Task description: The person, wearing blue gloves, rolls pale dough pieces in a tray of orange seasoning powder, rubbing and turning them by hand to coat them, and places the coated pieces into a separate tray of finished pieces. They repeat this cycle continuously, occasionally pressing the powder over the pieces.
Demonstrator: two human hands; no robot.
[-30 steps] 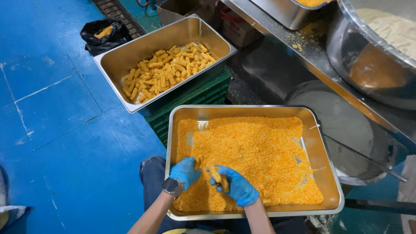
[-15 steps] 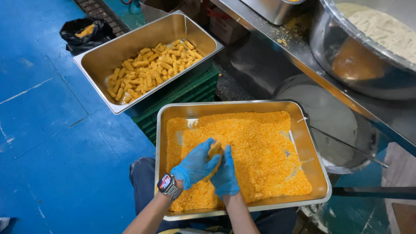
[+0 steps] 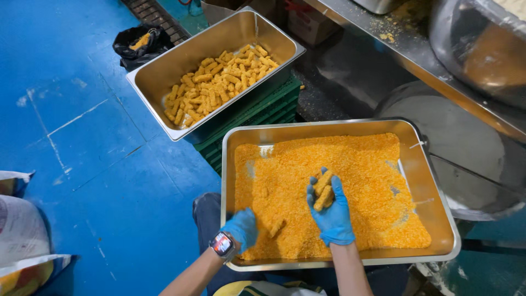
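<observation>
The hands have separated since half a second ago: the right hand [image 3: 331, 216] is now lifting clear of the crumbs, gripping two breaded sticks [image 3: 323, 191] in its blue-gloved fingers, while the left hand [image 3: 241, 229] (watch on its wrist) is reaching open-fingered into the orange breadcrumbs [image 3: 350, 164] of the near steel tray [image 3: 230, 164], beside another stick [image 3: 275, 227].

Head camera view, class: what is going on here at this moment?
A person in blue gloves works over a metal tray of orange crumbs. The right hand holds up two crumbed sticks; the left hand, blurred, is down in the crumbs. A second tray behind holds coated sticks.
</observation>
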